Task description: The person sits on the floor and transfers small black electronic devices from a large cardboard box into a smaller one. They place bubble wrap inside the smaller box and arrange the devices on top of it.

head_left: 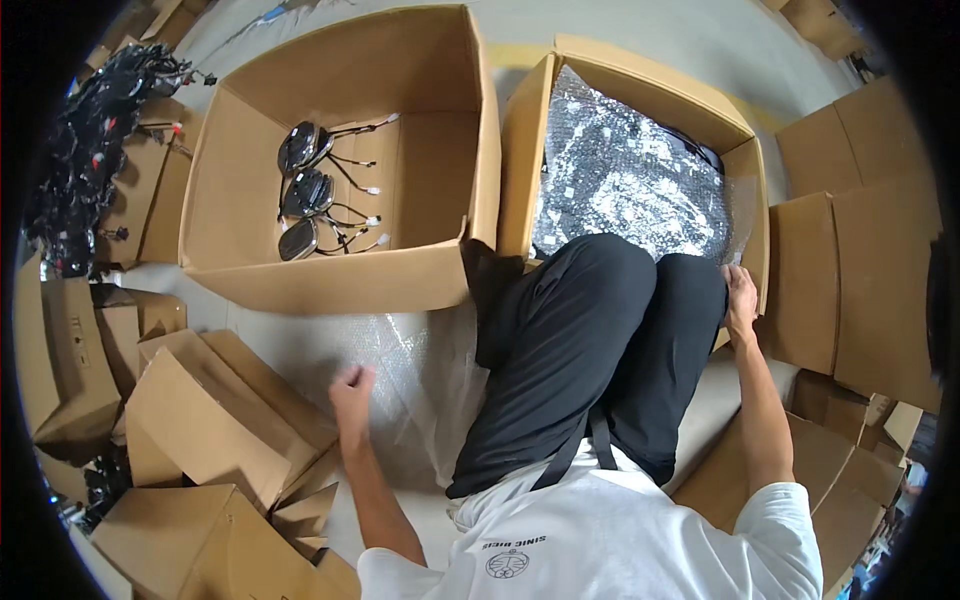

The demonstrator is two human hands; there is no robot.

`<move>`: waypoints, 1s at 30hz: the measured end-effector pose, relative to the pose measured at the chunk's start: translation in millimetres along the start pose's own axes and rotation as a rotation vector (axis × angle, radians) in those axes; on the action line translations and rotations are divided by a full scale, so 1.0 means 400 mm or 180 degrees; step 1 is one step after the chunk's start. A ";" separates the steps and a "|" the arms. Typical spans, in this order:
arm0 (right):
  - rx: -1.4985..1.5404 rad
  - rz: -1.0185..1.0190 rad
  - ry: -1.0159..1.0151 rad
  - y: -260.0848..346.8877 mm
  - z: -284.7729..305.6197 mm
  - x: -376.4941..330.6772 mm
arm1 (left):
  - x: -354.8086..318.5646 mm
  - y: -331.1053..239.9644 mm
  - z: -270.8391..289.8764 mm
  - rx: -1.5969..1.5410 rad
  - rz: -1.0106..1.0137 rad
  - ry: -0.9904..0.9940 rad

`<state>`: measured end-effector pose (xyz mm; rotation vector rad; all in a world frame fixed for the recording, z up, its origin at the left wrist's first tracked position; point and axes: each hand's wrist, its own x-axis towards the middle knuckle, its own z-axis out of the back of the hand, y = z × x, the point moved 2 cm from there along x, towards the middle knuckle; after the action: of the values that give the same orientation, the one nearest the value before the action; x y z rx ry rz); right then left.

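My left hand (352, 392) is closed, held over the floor beside a sheet of clear bubble wrap (400, 360), with nothing visible in its fingers. At the near right corner of the right cardboard box (527, 135), my right hand (740, 297) has its fingers curled over the edge, partly behind my knee. Silvery bubble wrap (640, 180) covers the contents of that box; a dark curved edge shows at its far right. In the open left cardboard box (430, 90) lie several shiny black oval parts (308, 192) with cables and white connectors.
Black wiring (85, 150) is heaped at the far left. Opened cartons (210, 420) crowd the lower left. Stacked boxes (880, 240) stand at the right, with more cartons (800, 460) below. My bent knees (610, 290) press close to the right box.
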<state>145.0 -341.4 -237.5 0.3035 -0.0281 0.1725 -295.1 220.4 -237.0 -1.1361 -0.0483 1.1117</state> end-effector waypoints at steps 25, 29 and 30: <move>0.3278 0.1538 0.4122 0.959 0.317 -0.209 | -0.497 -0.488 -0.236 0.0939 -0.3689 0.0266; 0.1536 0.2563 0.2322 0.948 0.268 -0.186 | -0.514 -0.477 -0.310 0.1241 -0.3725 0.0454; 0.1640 0.2398 0.2643 0.940 0.274 -0.181 | -0.515 -0.485 -0.313 0.1374 -0.3636 0.0564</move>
<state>8.4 -32.7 -25.9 0.7072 0.7438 1.0521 -199.6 -11.5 -55.6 -0.6200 -0.2683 -0.0122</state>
